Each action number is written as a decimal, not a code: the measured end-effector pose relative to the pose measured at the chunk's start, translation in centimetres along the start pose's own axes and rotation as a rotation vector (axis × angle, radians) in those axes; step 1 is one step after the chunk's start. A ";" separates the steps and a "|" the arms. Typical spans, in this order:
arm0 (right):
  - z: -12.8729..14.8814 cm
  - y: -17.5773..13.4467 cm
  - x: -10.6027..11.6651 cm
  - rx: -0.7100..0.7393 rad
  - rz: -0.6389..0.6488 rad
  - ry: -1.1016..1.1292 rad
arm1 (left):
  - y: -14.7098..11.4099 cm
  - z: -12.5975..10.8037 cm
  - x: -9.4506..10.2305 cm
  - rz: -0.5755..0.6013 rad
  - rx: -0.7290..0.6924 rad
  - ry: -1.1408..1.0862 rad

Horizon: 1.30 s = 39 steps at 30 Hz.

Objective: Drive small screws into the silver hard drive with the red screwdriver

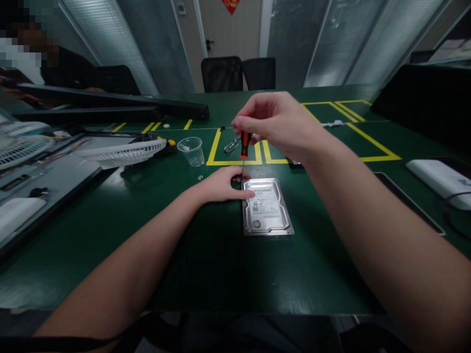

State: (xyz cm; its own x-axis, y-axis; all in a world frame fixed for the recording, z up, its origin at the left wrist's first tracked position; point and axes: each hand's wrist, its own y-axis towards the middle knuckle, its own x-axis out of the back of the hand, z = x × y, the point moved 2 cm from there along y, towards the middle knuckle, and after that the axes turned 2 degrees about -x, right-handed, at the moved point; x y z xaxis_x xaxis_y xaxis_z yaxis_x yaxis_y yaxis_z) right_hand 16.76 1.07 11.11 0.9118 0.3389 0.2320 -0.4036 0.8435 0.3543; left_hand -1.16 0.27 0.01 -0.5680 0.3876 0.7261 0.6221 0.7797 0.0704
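A silver hard drive (271, 211) with a white label lies flat on the green table (206, 264). My left hand (222, 185) grips its far left corner, thumb on the label and fingers curled at the far edge. Above that corner, my right hand (281, 122) closes around the handle of a red and black screwdriver (245, 144). The screwdriver stands nearly upright, its shaft pointing down at the corner beside my left fingers. Whether the tip sits in a screw is too small to tell.
A clear plastic cup (193, 153) stands left of my hands, with tiny screws (200, 177) near it. A clear-handled object (232, 144) lies beyond. White fan grilles (125, 153) and a flat panel fill the left; a white box (441, 179) lies right. Another person (73, 68) sits far left.
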 end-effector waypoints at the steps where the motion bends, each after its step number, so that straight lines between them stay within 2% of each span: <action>1: 0.0 -0.1 0.0 0.003 0.000 0.003 | 0.0 0.0 0.0 -0.002 0.002 0.000; 10: 0.2 -0.3 -0.3 0.016 0.075 0.004 | -0.1 -0.3 0.0 0.008 0.006 -0.003; 14: -0.1 0.0 -0.4 -0.035 0.111 0.075 | -0.1 -0.3 0.0 0.002 0.009 0.005; 18: 0.0 0.0 -0.4 -0.069 0.085 0.088 | -0.1 -0.5 0.0 0.002 -0.003 0.014; 26: -0.3 0.1 -0.3 -0.020 -0.026 0.040 | -0.1 -0.7 0.1 -0.003 -0.002 0.015; 39: 0.0 -0.1 -0.4 -0.029 0.148 0.124 | -0.1 -0.4 -0.1 -0.007 -0.011 -0.012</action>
State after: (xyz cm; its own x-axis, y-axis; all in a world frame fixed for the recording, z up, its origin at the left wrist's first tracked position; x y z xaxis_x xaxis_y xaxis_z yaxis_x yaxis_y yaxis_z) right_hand 16.42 0.80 11.00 0.8457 0.5072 0.1658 -0.5332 0.7918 0.2978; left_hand -0.95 0.02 0.21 -0.5786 0.3878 0.7175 0.6236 0.7773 0.0828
